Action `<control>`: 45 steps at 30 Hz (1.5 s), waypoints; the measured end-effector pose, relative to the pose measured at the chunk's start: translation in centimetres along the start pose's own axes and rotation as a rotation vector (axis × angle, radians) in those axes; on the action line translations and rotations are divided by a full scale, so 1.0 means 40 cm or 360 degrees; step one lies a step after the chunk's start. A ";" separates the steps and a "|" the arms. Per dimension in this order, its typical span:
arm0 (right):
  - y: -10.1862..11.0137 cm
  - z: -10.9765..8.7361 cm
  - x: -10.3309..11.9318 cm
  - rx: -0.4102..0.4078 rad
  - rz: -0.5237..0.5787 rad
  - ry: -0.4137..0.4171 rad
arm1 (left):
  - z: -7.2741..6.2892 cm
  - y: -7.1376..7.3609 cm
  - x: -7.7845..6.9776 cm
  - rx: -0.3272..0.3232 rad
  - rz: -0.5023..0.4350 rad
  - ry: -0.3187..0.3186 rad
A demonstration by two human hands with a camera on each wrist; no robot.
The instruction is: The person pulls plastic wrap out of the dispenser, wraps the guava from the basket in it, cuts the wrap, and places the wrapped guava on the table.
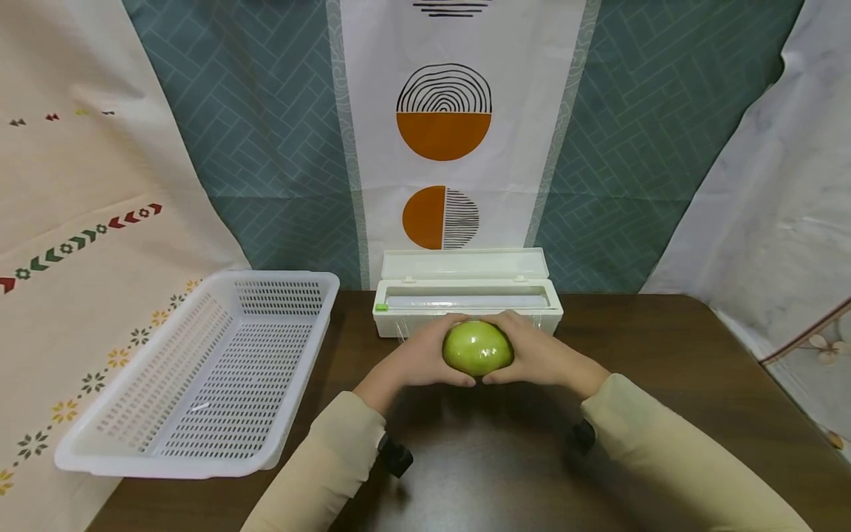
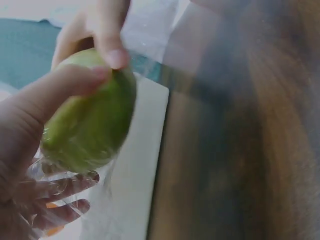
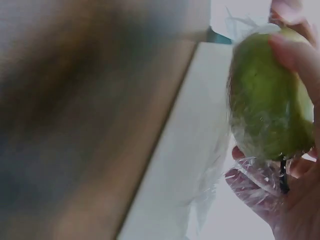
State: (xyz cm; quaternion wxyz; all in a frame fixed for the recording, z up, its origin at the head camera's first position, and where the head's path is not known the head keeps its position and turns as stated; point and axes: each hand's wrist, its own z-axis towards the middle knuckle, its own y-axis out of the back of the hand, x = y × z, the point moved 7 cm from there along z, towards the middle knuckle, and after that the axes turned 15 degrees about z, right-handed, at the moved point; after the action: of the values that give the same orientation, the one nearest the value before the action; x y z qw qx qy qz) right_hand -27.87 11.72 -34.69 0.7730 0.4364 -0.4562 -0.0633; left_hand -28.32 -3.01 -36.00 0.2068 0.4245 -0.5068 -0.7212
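In the head view, a glossy, rounded green fruit (image 1: 477, 349) is held between both hands, in front of a white cling film dispenser (image 1: 465, 323). My left hand (image 1: 425, 353) grips it from the left, thumb on the near side. From the right, my right hand (image 1: 537, 351) holds it the same way, and both thumb tips nearly meet below it. Clear cling film (image 3: 260, 175) wraps the fruit and spreads wrinkled over the fingers. A dark stem (image 3: 283, 175) shows in the right wrist view. The dispenser's lid (image 1: 465, 264) stands raised behind its film roll (image 1: 465, 301).
A white perforated plastic basket (image 1: 309, 362) sits at the left of the dark wooden table (image 1: 492, 473). Patterned cloths hang behind the table, with a teal one (image 1: 272, 148) at the back. More cloth (image 1: 784, 244) drapes at the right side.
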 end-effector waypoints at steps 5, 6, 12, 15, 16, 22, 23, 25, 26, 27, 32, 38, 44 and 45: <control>0.044 0.024 0.003 -0.0028 0.0176 -0.0098 | 0.015 0.034 -0.015 -0.0008 0.0183 -0.0012; 0.051 0.028 0.003 -0.0035 0.0199 -0.0111 | 0.019 0.042 -0.017 -0.0025 0.0204 -0.0011; 0.070 0.046 0.002 -0.0033 0.0251 -0.0116 | 0.035 0.072 -0.013 -0.0100 0.0173 -0.0019; 0.079 0.056 0.007 -0.0033 0.0231 -0.0082 | 0.042 0.079 -0.003 -0.0094 0.0095 0.0005; 0.083 0.061 0.009 -0.0035 0.0212 -0.0068 | 0.044 0.083 0.001 -0.0088 0.0059 0.0022; 0.122 0.087 0.015 -0.0091 0.0155 -0.0082 | 0.061 0.121 0.012 -0.0069 -0.0069 0.0121; 0.130 0.091 0.015 -0.0096 0.0179 -0.0100 | 0.066 0.128 0.011 -0.0079 -0.0067 0.0119; 0.146 0.100 0.012 -0.0112 0.0215 -0.0148 | 0.077 0.146 0.008 -0.0115 -0.0044 0.0106; 0.154 0.104 0.011 -0.0119 0.0229 -0.0164 | 0.083 0.154 0.007 -0.0139 -0.0033 0.0096; 0.162 0.109 0.010 -0.0126 0.0236 -0.0176 | 0.088 0.163 0.005 -0.0169 -0.0023 0.0086; 0.202 0.131 0.013 -0.0194 0.0209 -0.0189 | 0.111 0.199 0.001 -0.0276 -0.0090 0.0096; 0.236 0.146 0.033 -0.0275 0.0239 -0.0143 | 0.124 0.233 -0.012 -0.0385 -0.0063 0.0029; 0.256 0.153 0.058 -0.0314 0.0225 -0.0092 | 0.127 0.261 -0.026 -0.0433 -0.0036 -0.0001; 0.259 0.153 0.061 -0.0319 0.0227 -0.0091 | 0.127 0.265 -0.028 -0.0437 -0.0031 -0.0003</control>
State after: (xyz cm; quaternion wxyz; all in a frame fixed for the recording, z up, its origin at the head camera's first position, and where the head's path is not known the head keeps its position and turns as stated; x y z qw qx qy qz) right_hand -34.22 13.04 -24.27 0.8018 0.3214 -0.4994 -0.0659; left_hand -33.25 -3.62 -25.31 0.2555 0.3965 -0.3992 -0.7862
